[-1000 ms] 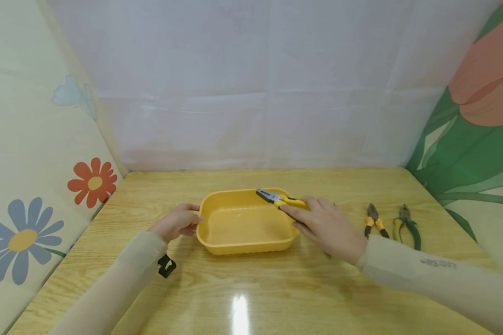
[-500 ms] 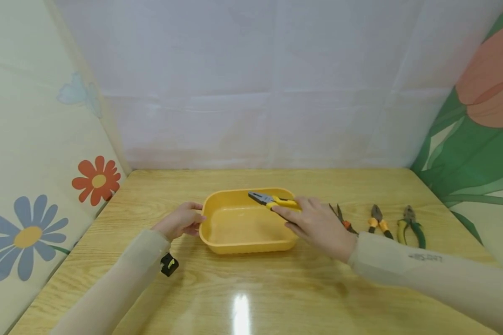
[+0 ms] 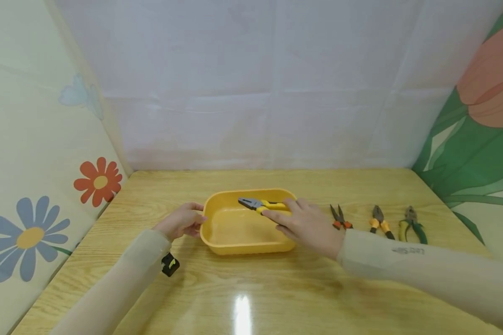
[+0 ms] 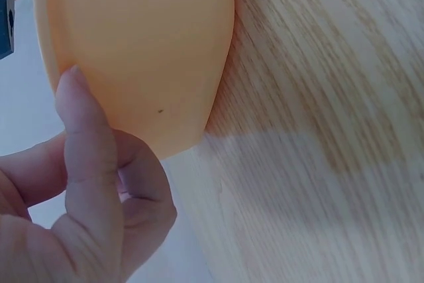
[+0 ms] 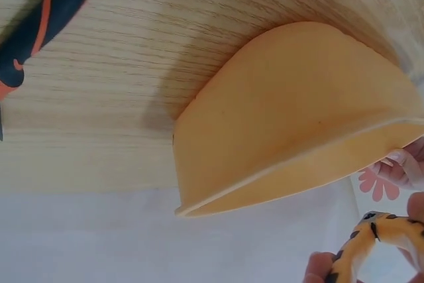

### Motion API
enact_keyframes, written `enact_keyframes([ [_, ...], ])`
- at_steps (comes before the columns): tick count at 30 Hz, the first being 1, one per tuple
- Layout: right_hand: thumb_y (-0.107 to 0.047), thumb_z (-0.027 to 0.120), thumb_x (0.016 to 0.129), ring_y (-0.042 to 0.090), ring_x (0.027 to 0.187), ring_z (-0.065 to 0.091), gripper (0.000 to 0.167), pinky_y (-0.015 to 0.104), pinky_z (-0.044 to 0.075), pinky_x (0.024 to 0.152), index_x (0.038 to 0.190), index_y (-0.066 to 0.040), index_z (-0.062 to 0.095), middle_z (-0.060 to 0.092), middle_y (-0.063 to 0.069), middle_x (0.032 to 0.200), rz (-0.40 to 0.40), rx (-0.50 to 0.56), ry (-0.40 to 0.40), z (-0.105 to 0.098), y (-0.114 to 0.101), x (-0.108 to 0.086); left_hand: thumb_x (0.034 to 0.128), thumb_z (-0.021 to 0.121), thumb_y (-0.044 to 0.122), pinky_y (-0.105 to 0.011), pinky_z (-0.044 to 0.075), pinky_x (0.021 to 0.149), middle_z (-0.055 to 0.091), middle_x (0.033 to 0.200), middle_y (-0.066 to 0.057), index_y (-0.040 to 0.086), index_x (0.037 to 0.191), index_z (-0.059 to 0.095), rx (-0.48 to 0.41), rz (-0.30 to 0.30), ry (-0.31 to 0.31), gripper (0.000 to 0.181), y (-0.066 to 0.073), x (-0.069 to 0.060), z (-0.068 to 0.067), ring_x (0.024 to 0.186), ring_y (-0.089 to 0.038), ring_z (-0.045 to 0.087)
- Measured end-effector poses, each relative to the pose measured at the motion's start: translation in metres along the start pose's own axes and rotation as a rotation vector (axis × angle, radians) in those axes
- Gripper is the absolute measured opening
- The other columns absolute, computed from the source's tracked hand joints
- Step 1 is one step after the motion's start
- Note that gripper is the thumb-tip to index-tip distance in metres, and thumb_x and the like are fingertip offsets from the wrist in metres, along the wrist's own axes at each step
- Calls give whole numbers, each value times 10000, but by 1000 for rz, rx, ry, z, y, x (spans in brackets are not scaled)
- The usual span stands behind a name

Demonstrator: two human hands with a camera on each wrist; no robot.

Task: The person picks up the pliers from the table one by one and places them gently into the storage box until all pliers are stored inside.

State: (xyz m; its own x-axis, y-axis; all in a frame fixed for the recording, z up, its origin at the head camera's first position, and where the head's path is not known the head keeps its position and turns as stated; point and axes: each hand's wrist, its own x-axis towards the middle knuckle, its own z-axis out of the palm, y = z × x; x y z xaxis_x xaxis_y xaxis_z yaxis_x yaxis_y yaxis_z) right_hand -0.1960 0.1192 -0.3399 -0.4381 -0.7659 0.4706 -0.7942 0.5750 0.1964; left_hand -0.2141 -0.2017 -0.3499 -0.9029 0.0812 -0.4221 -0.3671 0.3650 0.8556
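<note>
A yellow plastic basin (image 3: pixel 251 248) sits on the wooden table in the head view. My left hand (image 3: pixel 182 222) grips its left end, with the thumb on the rim (image 4: pixel 48 51) and fingers curled against the outside. Over the basin's right side, my right hand (image 3: pixel 308 228) holds combination pliers (image 3: pixel 250 203) by their yellow and black handles. The grey pliers head points left above the basin floor. From the right wrist, the pliers' handles (image 5: pixel 371 236) appear at the lower right, past the basin's outer wall (image 5: pixel 285 91).
Red-handled long-nose pliers (image 3: pixel 338 217) lie right of the basin, partly behind my right forearm. Beyond them rest orange-and-black-handled pliers (image 3: pixel 378 219) and green-handled pliers (image 3: pixel 411 225). A white sheet (image 3: pixel 234 93) hangs behind the table (image 3: pixel 193 298). Flowered panels stand at both sides.
My right hand has moved left and slightly down, bringing the pliers farther over the basin. The red-handled pliers have come out from behind that hand. My left hand keeps its grip.
</note>
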Motion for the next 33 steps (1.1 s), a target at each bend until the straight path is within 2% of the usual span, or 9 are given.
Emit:
enact_keyframes([
  [5, -248, 761, 857, 251, 716, 555, 485, 340, 472, 530, 1321, -221, 623, 589, 169, 1019, -12, 15, -14, 2, -1, 5, 983, 484, -10, -216, 514, 531, 500, 757, -73, -118, 1379, 302, -1, -1, -6, 449, 0, 0, 0, 588, -110, 504],
  [14, -272, 720, 895, 256, 755, 562, 473, 359, 496, 574, 1351, -244, 595, 584, 162, 1021, -5, 5, -94, 9, 1, 14, 977, 483, -15, -214, 512, 527, 468, 736, -65, -117, 1357, 311, -5, 8, -8, 429, -1, 2, 0, 564, -105, 486],
  [24, -283, 682, 925, 295, 846, 591, 462, 410, 537, 618, 1372, -269, 571, 598, 148, 1042, -29, 0, -150, 13, -2, 29, 990, 488, 0, -241, 528, 547, 541, 806, -87, -88, 1377, 329, -10, -41, 28, 428, 0, 5, 0, 621, -129, 543],
  [33, -289, 678, 924, 247, 759, 535, 457, 371, 497, 580, 1369, -279, 572, 575, 127, 1006, -54, -8, -176, 18, -6, 37, 990, 490, 1, -242, 529, 554, 528, 818, -99, -83, 1379, 333, -1, -51, 33, 428, 1, 3, 1, 640, -137, 535],
])
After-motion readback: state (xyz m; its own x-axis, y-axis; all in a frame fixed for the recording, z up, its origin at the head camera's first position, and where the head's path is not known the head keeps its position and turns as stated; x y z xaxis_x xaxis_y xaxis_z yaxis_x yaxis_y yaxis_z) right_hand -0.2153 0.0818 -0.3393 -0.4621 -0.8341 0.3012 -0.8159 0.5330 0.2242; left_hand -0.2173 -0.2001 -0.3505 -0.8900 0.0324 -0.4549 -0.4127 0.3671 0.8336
